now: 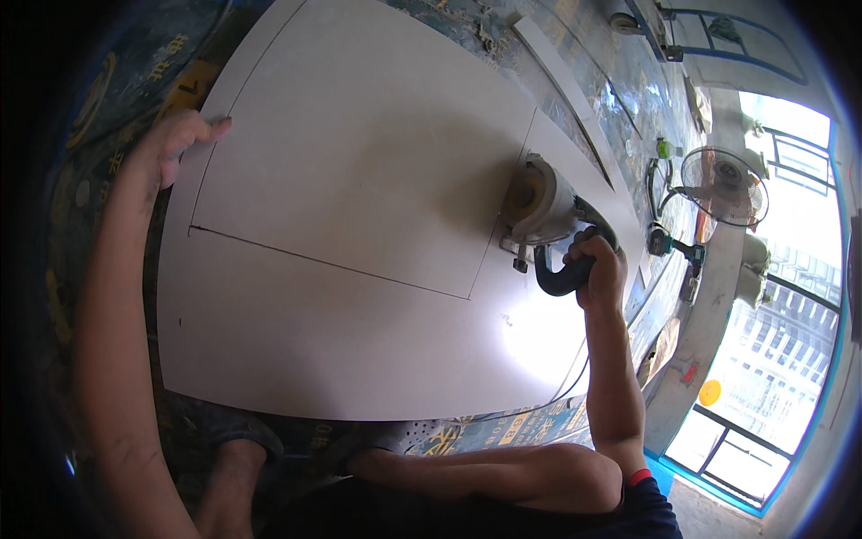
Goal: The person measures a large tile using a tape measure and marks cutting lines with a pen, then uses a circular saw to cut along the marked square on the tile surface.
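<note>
A large white board lies flat in front of me, with dark pencil-like lines marking a rectangle on it. On its right part sits a circular saw with a round motor housing and a black loop handle. My right hand is wrapped around that handle. The saw's base stands at the right marked line; its blade is hidden. Over at the board's left edge, my left hand holds the rim, one digit stretched onto the surface and the rest curled at the edge.
A dark cord runs from the saw side over the board's near edge. A narrow white strip lies beyond the board on the covered floor. Farther right are a standing fan, a cordless drill and a blue-framed window. My feet are by the near edge.
</note>
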A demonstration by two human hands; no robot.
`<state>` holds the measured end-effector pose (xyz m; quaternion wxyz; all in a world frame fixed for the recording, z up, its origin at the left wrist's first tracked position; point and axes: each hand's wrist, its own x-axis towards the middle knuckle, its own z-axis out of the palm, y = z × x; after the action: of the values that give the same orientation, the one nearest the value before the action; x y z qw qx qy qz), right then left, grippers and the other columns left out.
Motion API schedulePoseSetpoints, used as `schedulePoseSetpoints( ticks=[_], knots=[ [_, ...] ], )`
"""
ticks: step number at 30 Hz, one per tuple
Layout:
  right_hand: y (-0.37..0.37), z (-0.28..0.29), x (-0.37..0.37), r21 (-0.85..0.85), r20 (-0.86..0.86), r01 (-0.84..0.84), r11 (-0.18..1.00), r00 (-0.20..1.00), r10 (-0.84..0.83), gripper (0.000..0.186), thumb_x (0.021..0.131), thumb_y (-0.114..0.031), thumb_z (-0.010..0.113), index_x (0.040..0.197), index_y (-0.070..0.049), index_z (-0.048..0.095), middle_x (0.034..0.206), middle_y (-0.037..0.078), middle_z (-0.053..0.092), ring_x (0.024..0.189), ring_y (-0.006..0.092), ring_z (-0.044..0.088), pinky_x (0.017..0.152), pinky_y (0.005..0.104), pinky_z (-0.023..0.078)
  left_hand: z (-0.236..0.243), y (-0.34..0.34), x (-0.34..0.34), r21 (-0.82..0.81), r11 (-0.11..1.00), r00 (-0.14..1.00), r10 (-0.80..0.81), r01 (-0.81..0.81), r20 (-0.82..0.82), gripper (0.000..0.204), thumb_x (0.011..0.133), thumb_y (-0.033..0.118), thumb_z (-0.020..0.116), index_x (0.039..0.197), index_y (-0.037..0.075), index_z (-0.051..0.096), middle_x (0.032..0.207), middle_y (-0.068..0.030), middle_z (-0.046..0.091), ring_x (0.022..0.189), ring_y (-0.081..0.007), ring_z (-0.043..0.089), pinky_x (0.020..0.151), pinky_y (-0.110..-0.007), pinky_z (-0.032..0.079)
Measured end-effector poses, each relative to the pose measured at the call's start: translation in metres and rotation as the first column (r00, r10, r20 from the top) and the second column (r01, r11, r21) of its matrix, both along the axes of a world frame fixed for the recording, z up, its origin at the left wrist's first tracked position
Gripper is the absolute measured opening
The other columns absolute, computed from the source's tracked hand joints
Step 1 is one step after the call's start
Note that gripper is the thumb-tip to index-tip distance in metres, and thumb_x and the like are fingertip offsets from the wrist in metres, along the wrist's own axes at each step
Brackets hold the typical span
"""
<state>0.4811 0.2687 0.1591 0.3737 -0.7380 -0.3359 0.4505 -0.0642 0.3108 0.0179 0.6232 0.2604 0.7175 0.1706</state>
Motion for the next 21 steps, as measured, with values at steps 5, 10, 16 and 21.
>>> schedulePoseSetpoints(
  ticks=[5,10,16,21],
  knots=[
    [-0.002,0.0,0.001,-0.019,-0.024,-0.007,1.0,1.0,0.006,0.01,0.073,-0.003,0.052,0.081,0.002,0.055,0.071,0.009,0.053,0.061,0.0206,0.052,0.061,0.0337,0.048,0.007,0.0,0.0,0.054,0.998,0.998,-0.029,0.026,0.059,0.038,0.079,0.033,0.075,0.09,-0.003,0.066,0.096,-0.0166,0.064,0.091,-0.0238,0.059,0.085,-0.037,0.046],
    [-0.004,0.001,-0.002,0.01,-0.036,0.04,0.999,0.999,-0.04,0.009,0.073,-0.004,0.054,0.077,0.004,0.058,0.067,0.011,0.056,0.061,0.0212,0.055,0.06,0.0325,0.049,0.004,0.005,-0.005,0.012,0.999,0.991,-0.037,0.036,0.128,0.036,0.08,0.031,0.075,0.088,-0.003,0.065,0.097,-0.0162,0.064,0.09,-0.0223,0.059,0.082,-0.035,0.047],
    [-0.002,0.005,0.0,-0.011,-0.012,0.033,0.999,0.999,-0.033,0.009,0.073,-0.004,0.054,0.077,0.003,0.058,0.067,0.01,0.055,0.059,0.0206,0.055,0.06,0.0321,0.05,0.005,0.015,0.001,0.007,0.999,0.997,-0.042,0.041,0.057,0.032,0.081,0.028,0.076,0.083,-0.002,0.064,0.088,-0.0117,0.062,0.083,-0.0188,0.058,0.079,-0.032,0.047],
    [-0.002,0.006,-0.001,-0.02,-0.047,0.026,0.999,0.999,-0.027,0.008,0.073,-0.003,0.054,0.077,0.002,0.058,0.067,0.01,0.055,0.059,0.0204,0.054,0.06,0.032,0.05,0.004,0.013,-0.002,0.083,0.996,0.999,-0.014,0.018,-0.049,0.029,0.082,0.025,0.074,0.081,-0.002,0.063,0.081,-0.0096,0.062,0.075,-0.0173,0.057,0.075,-0.032,0.048]
  ],
)
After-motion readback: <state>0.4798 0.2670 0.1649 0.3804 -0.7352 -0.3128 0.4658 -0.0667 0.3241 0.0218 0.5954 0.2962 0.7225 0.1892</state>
